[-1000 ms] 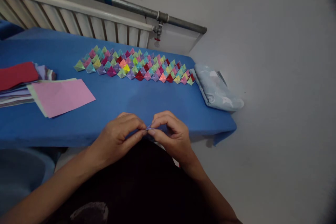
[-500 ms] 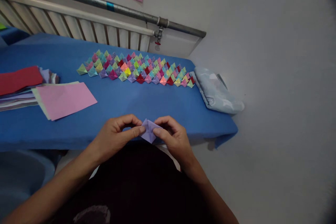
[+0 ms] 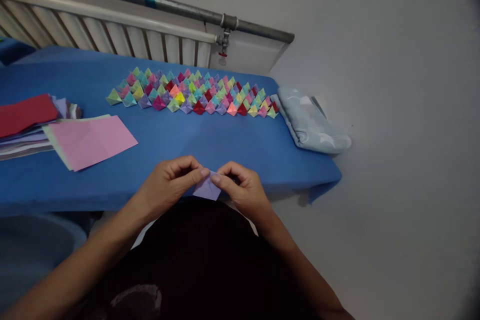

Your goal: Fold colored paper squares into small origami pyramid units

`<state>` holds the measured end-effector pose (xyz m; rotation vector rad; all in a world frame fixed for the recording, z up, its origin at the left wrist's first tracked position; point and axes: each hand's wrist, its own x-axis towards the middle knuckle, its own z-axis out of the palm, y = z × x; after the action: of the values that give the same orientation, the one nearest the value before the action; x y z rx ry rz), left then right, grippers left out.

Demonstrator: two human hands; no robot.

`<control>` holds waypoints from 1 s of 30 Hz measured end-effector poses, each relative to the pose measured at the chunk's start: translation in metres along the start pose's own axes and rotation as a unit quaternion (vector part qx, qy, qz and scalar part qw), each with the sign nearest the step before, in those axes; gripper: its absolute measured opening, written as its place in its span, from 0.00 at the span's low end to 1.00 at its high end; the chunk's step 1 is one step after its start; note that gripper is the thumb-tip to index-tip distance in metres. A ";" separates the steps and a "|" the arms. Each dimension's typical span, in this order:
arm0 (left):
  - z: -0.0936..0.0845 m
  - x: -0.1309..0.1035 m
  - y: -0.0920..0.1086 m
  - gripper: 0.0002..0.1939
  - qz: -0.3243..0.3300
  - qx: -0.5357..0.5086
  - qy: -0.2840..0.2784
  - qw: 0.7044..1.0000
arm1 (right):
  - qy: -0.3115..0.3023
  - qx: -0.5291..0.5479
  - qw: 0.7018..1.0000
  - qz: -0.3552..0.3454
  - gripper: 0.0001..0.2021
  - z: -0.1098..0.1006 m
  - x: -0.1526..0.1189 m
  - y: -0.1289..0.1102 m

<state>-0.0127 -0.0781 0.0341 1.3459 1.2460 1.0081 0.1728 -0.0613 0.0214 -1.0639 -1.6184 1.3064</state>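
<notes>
Between my two hands is a small folded piece of purple paper (image 3: 207, 189), held at the table's front edge. My left hand (image 3: 176, 177) pinches its upper left part between thumb and fingers. Close beside it, my right hand (image 3: 240, 185) pinches the upper right part, the thumb lying on top. The paper's lower part hangs free below the thumbs as a flat, angular shape. Farther back on the blue cloth (image 3: 157, 150) stand rows of folded paper boats (image 3: 198, 107) in many colours.
At the left lie a pink paper sheet (image 3: 92, 142) and a stack of coloured paper with red (image 3: 28, 114) on top. A folded grey-blue fabric bundle (image 3: 315, 122) rests at the right end by the wall. Behind the table are a radiator (image 3: 116, 37) and a pipe (image 3: 180, 7).
The purple paper has turned in my hands, from a diamond with its point up to a squarer shape hanging below my thumbs. My thumbs have come closer together at its top.
</notes>
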 end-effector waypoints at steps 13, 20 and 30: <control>0.002 0.007 -0.008 0.17 -0.084 -0.100 0.128 0.983 | -0.124 0.107 0.974 0.154 0.13 0.004 0.000 0.011; 0.003 0.011 -0.012 0.15 -0.088 -0.128 0.125 0.980 | -0.089 0.136 0.973 0.164 0.15 0.009 0.003 0.021; 0.003 0.011 -0.005 0.19 -0.120 -0.062 0.105 0.985 | -0.097 0.093 0.978 0.162 0.18 0.010 0.004 0.019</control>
<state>-0.0090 -0.0676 0.0282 0.9858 1.4388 1.0553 0.1645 -0.0586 0.0012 -1.1444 -1.4649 1.7903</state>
